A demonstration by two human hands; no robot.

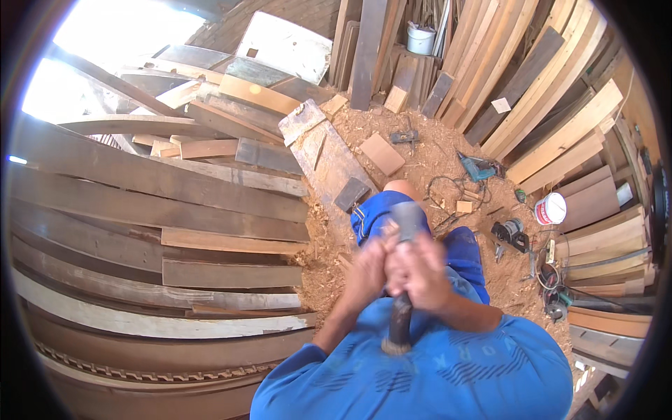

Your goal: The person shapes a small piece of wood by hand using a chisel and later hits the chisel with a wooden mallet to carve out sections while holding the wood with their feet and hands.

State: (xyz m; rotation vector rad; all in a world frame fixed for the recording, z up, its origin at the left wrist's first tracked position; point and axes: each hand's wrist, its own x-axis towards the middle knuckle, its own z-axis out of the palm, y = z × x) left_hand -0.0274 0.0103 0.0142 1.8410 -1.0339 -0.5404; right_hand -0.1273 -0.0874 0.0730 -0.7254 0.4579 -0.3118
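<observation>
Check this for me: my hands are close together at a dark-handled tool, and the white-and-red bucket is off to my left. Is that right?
Not quite: the head view shows the white-and-red bucket off to your right. The rest stands: your left hand and right hand are close together at the dark-handled tool.

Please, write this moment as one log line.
right hand: grips long dark-handled, grey-ended tool; left hand: alongside, grip blurred; below: tan wood shavings
</observation>
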